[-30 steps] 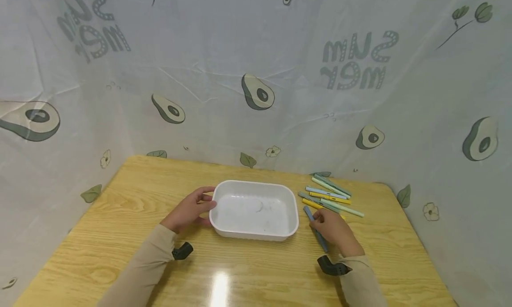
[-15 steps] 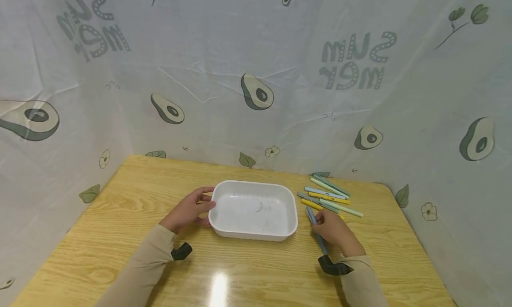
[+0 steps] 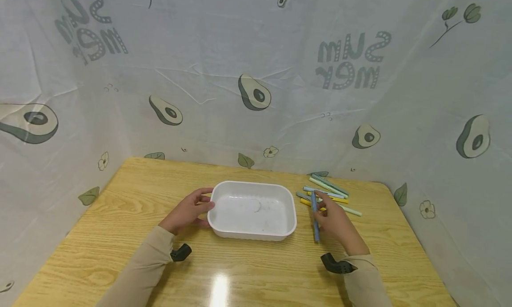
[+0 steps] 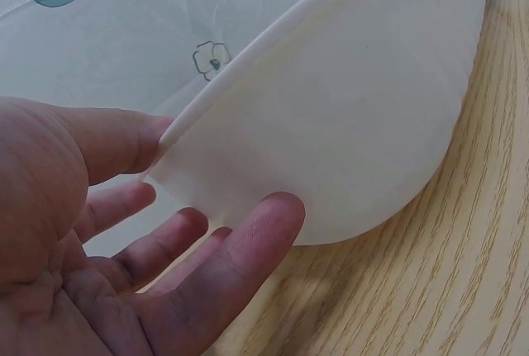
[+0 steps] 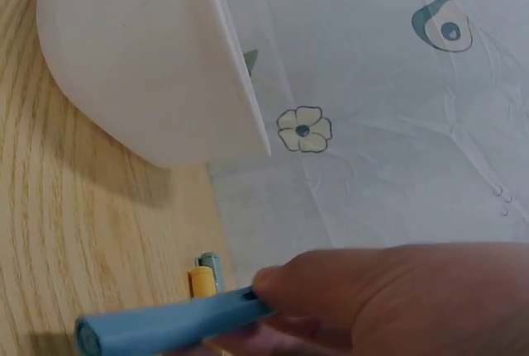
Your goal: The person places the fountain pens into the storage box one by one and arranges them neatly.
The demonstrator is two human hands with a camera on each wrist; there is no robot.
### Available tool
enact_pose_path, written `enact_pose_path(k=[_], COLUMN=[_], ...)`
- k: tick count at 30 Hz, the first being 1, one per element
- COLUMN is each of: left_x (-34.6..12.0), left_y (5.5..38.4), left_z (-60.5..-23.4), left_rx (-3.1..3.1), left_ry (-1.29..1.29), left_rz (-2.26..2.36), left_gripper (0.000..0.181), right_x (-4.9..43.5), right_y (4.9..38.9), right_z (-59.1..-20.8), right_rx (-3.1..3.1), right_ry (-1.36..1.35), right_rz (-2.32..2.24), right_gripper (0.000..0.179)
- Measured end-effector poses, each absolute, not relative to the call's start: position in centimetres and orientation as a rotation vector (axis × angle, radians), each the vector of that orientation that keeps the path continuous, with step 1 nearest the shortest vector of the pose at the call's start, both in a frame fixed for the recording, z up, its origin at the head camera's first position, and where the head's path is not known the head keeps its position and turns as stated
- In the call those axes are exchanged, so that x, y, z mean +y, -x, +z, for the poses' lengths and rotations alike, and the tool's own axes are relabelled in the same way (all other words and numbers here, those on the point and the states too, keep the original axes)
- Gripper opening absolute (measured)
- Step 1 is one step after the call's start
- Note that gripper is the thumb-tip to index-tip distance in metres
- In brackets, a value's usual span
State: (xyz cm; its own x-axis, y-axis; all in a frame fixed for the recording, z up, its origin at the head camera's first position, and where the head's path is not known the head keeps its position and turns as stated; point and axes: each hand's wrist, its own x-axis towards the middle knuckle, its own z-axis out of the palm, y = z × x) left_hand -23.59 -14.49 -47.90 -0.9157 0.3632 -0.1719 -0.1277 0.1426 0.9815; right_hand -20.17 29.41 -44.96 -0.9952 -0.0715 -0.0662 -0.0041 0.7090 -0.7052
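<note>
My left hand point(image 3: 191, 210) rests at the left end of a white rectangular plastic tray point(image 3: 251, 234). In the left wrist view, the thumb point(image 4: 124, 140) is right at the tray's rim, and the loosely extended fingers point(image 4: 248, 249) lie along its outer wall. To the right of the tray, my right hand point(image 3: 335, 219) pinches a blue pen point(image 3: 315, 222), which points away from me in the head view. The right wrist view shows the thumb pressing on the blue pen point(image 5: 165, 328), with its far part hidden by the hand.
Several green, light blue and yellow pens point(image 3: 329, 182) lie in a loose pile at the table's back right, partly behind the right hand. The wooden table point(image 3: 256, 271) backs onto a white printed curtain point(image 3: 208, 133).
My right hand has picked up the blue pen from the table, moved it slightly away from me and turned it more upright in view. The left hand and tray have stayed in place.
</note>
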Motion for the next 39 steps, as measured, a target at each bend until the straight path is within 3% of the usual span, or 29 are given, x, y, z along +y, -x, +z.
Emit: enact_pose_path(k=[18,39], left_x=[-14.46,-13.94], left_y=[23.56,23.94], left_z=[-47.94,-47.62], left_rx=[2.050,2.115], left_ry=[-0.189,-0.177], left_rz=[1.825,1.780], left_gripper=[0.059,0.059], right_x=[29.44,29.47], right_y=[20.33,20.08], right_z=[-44.36,-44.06], right_rx=[2.937,3.012], right_ry=[0.104,0.158], right_rz=[-1.356,-1.433], right_gripper=[0.084,0.078])
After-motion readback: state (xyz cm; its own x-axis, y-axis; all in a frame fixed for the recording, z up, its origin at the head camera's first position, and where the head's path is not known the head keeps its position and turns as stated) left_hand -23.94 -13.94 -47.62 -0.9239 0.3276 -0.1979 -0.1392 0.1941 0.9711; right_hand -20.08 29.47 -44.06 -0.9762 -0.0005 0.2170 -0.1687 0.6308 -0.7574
